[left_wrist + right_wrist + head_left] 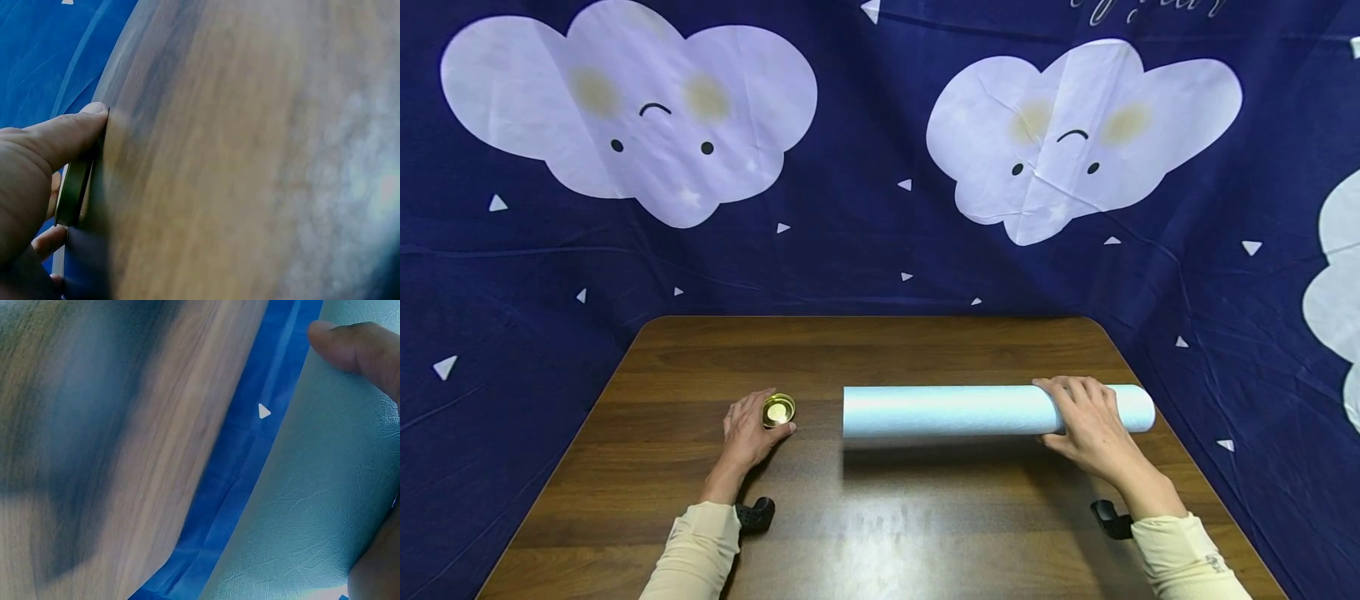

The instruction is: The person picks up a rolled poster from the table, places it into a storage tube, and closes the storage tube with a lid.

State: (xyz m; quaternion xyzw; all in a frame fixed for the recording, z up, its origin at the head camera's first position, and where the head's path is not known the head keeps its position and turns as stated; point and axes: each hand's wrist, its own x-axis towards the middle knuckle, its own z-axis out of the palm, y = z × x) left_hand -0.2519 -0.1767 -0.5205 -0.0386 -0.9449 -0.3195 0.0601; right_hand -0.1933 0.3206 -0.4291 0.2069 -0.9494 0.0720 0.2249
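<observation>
Toward the left of the head view, my left hand [747, 430] grips a small, shallow, round gold lid [779, 400] at its edge, thumb on the near side. Edge-on in the left wrist view, the lid [74, 192] looks dark and thin. A long pale-blue roll [940, 411] lies level across the right half of the head view. Near its right end, my right hand [1088, 425] holds it from above, fingers over the top and thumb on the near side. The right wrist view shows the roll's finely creased surface [300, 487]. Its underside is hidden.
A brown wood-grain table [700, 350] with rounded far corners spreads under both hands. Behind and beside it hangs a dark-blue cloth [865, 167] printed with clouds and triangles. Black wrist-camera mounts [757, 515] sit at both cuffs. The roll casts a shadow on the tabletop.
</observation>
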